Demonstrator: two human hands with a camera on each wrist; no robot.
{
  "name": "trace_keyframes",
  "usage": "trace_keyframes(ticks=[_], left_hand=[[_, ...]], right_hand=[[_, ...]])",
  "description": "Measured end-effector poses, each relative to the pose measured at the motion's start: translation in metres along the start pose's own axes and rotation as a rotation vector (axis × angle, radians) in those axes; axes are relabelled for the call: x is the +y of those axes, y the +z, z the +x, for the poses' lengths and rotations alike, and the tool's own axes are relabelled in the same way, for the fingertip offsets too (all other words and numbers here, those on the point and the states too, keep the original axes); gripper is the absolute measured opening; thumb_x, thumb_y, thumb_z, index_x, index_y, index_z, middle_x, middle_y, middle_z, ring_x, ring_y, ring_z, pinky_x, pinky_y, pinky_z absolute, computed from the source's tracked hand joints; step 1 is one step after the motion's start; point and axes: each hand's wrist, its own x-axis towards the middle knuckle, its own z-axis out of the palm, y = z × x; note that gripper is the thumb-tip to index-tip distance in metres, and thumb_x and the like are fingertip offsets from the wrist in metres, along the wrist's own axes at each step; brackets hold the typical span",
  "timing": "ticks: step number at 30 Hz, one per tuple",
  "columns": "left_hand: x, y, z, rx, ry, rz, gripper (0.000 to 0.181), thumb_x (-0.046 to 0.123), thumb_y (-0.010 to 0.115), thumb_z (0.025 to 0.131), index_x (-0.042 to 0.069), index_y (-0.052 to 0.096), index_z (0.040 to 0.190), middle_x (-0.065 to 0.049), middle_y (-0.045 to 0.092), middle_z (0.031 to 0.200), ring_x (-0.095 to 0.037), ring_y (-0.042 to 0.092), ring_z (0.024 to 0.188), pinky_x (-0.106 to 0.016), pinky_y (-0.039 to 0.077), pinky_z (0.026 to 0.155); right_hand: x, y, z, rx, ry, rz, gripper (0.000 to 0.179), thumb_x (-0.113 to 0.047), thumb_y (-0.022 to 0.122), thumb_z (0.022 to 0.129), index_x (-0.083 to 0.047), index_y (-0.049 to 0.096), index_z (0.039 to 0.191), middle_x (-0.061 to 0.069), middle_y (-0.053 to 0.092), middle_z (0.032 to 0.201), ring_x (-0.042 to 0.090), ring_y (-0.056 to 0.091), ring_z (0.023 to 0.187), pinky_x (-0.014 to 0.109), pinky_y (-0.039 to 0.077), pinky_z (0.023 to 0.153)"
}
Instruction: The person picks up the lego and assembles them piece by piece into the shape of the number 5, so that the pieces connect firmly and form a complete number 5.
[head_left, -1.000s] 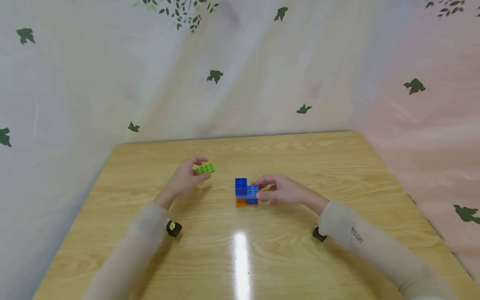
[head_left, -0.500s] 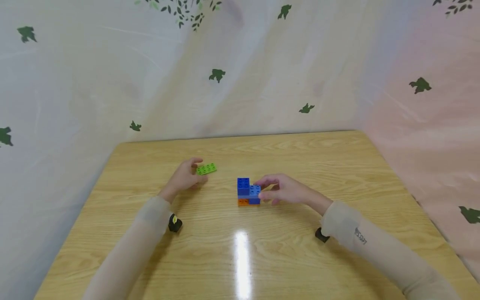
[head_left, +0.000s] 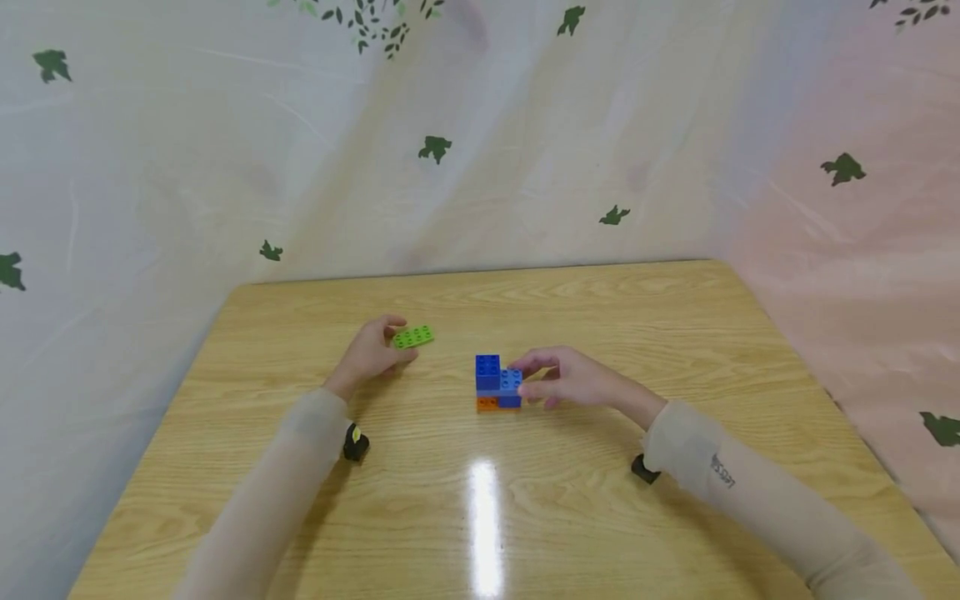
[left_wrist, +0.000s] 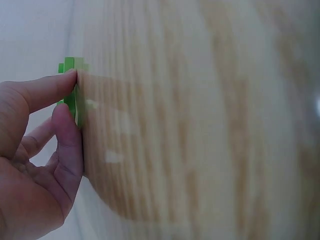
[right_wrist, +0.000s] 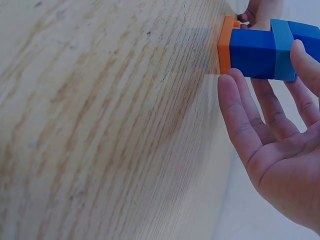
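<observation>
At the table's middle stands a stack of toy building bricks: an orange plate lowest, then a dark blue brick, a light blue plate and a second dark blue brick on the upper left. My right hand grips the stack's right side, thumb in front, other fingers behind and below. Left of it, a bright green studded plate lies flat on the wood. Around its left end, my left hand has thumb and index spread, fingertips overlapping the green plate in the left wrist view.
The wooden table reaches back to a pale cloth backdrop with dark green bird and leaf shapes. A small black box sits at the left wrist, and another black box at the right one.
The green plate, tilted and close in my left fingers a second ago, now lies flat. My left fingers have drawn back slightly from it. The right hand stays at the stack.
</observation>
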Motion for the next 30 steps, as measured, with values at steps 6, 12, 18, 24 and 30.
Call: trace_keyframes(ticks=[6,12,18,24,30], left_hand=[[-0.003,0.002,0.001,0.023,-0.024,0.013,0.060,0.021,0.079,0.091,0.003,0.052,0.140,-0.020,0.054,0.127,-0.021,0.059,0.085,-0.028,0.056,0.064],[-0.002,0.001,-0.001,0.012,-0.026,0.042,0.055,0.023,0.078,0.091,0.000,0.056,0.136,-0.017,0.059,0.120,-0.020,0.060,0.082,-0.029,0.056,0.066],[0.001,0.000,-0.002,-0.003,-0.021,0.062,0.054,0.026,0.077,0.092,-0.001,0.058,0.135,-0.017,0.061,0.117,-0.019,0.060,0.079,-0.028,0.056,0.065],[0.003,0.001,-0.002,-0.036,-0.017,0.010,0.058,0.028,0.078,0.092,-0.001,0.056,0.138,-0.018,0.062,0.120,-0.015,0.060,0.071,-0.025,0.053,0.061],[0.022,0.005,-0.007,-0.086,0.034,-0.103,0.056,0.029,0.077,0.092,0.005,0.057,0.139,-0.014,0.058,0.121,-0.017,0.056,0.062,-0.025,0.046,0.054]], right_hand=[[-0.001,0.000,0.000,-0.001,0.002,0.000,0.045,-0.027,0.072,0.097,-0.009,0.060,0.137,0.014,0.060,0.126,0.033,0.067,0.103,0.047,0.060,0.077],[0.000,0.000,0.000,-0.007,-0.003,0.003,0.045,-0.027,0.072,0.097,-0.008,0.060,0.137,0.014,0.061,0.126,0.032,0.068,0.103,0.046,0.061,0.077],[0.000,-0.001,0.000,-0.007,-0.006,-0.007,0.045,-0.027,0.072,0.097,-0.008,0.060,0.137,0.014,0.060,0.126,0.033,0.067,0.102,0.047,0.061,0.076],[0.000,-0.002,0.000,-0.009,-0.008,-0.006,0.045,-0.026,0.071,0.098,-0.008,0.060,0.137,0.015,0.060,0.126,0.033,0.066,0.102,0.047,0.060,0.076],[-0.002,-0.001,-0.001,-0.008,-0.002,-0.003,0.044,-0.026,0.071,0.098,-0.008,0.060,0.137,0.015,0.060,0.126,0.033,0.066,0.103,0.048,0.060,0.078]])
